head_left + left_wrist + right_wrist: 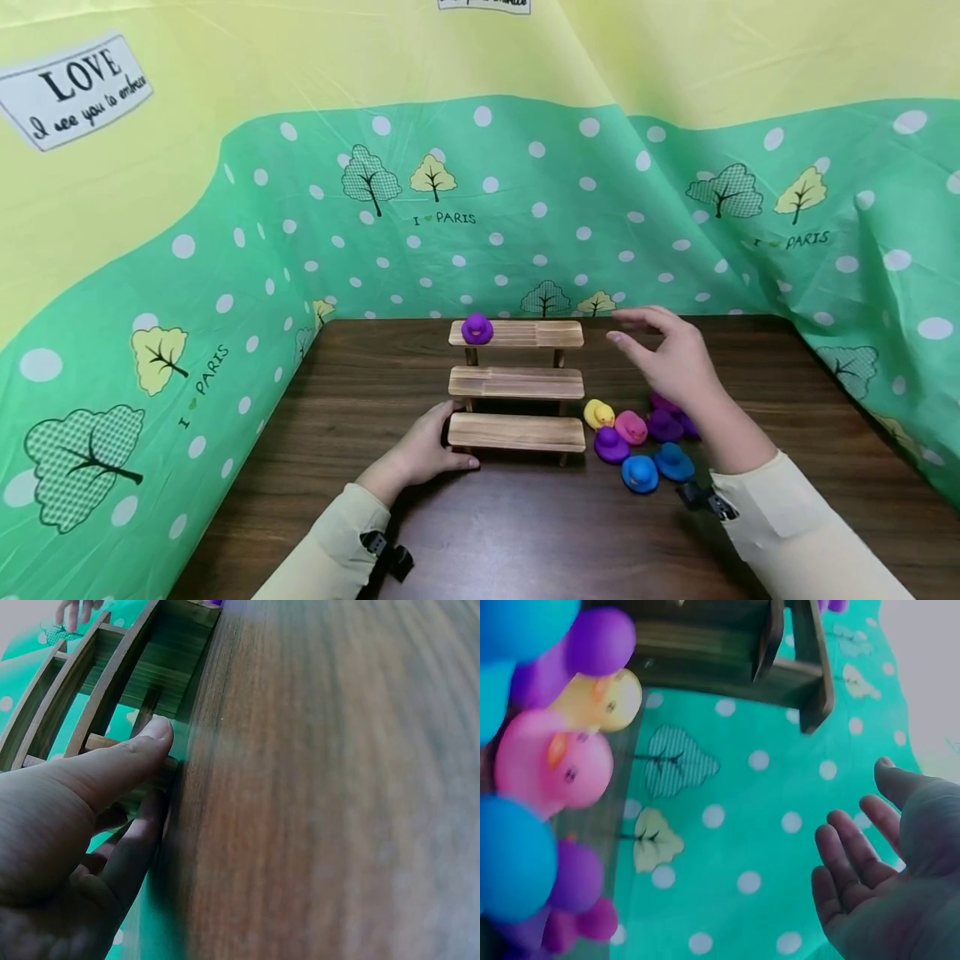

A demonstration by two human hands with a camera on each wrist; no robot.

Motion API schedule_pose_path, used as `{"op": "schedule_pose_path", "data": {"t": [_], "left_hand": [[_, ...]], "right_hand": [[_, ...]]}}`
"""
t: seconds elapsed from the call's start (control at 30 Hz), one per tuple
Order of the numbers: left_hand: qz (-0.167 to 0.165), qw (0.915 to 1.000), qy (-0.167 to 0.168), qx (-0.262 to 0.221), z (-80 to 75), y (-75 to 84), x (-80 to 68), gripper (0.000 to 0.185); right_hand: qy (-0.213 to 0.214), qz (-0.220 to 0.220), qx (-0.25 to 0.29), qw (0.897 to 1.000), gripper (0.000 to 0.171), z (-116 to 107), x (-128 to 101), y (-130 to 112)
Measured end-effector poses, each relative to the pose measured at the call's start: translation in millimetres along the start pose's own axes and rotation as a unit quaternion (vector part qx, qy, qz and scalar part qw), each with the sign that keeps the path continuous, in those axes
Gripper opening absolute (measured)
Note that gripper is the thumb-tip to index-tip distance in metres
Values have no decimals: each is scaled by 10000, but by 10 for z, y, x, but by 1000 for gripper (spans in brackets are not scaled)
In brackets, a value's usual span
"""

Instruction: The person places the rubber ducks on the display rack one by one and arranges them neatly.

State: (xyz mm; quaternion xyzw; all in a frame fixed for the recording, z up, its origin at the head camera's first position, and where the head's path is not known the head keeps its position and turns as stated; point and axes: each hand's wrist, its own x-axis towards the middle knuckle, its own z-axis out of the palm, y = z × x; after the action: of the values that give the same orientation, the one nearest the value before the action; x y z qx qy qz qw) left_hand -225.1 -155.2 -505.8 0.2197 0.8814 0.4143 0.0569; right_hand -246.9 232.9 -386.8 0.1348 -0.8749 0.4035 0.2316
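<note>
A small wooden three-step shelf [516,379] stood near the back of the dark wooden tabletop [525,533], and everything else sat in relation to it. The left hand [423,450] rested at the shelf's lower left corner; in the left wrist view its thumb [124,761] pressed against the end of the lowest step while the fingers curled loosely beneath, steadying the wood rather than wrapping it. The right hand [667,354] hovered in the air just right of the shelf's top step, fingers spread and relaxed, palm empty, touching nothing. The two hands were well apart, one on each side of the shelf.

One purple duck [477,328] sat on the left end of the top step. To the right of the lowest step a cluster of rubber ducks lay on the tabletop: a yellow duck [598,413] nearest the shelf, a pink duck [632,427] beside it, more purple ones around, and two blue ducks [656,468] at the front. A green dotted cloth [525,208] rose behind the shelf.
</note>
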Motion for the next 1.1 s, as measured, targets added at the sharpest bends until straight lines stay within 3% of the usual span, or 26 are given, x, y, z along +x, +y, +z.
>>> {"op": "schedule_pose_path", "data": {"t": [0.33,0.57,0.77,0.93,1.1], "left_hand": [[42,10000,-9,-11,12,-18,12,82],[4,10000,-33,-65,11,-24,9,82],[-13,10000,-48,-86,6,-20,9,81],[-61,9999,-61,-92,11,-22,7,81],[-50,10000,-37,-65,20,-32,10,81]], "right_hand": [[-343,686,-474,9959,43,-236,-165,487],[-737,1162,-877,9866,48,-416,-363,843],[-1395,1133,-1135,9772,46,-555,-513,1103],[-2121,1405,-813,9637,47,-650,-637,1256],[-2508,1427,-684,9550,40,-710,-714,1325]]}}
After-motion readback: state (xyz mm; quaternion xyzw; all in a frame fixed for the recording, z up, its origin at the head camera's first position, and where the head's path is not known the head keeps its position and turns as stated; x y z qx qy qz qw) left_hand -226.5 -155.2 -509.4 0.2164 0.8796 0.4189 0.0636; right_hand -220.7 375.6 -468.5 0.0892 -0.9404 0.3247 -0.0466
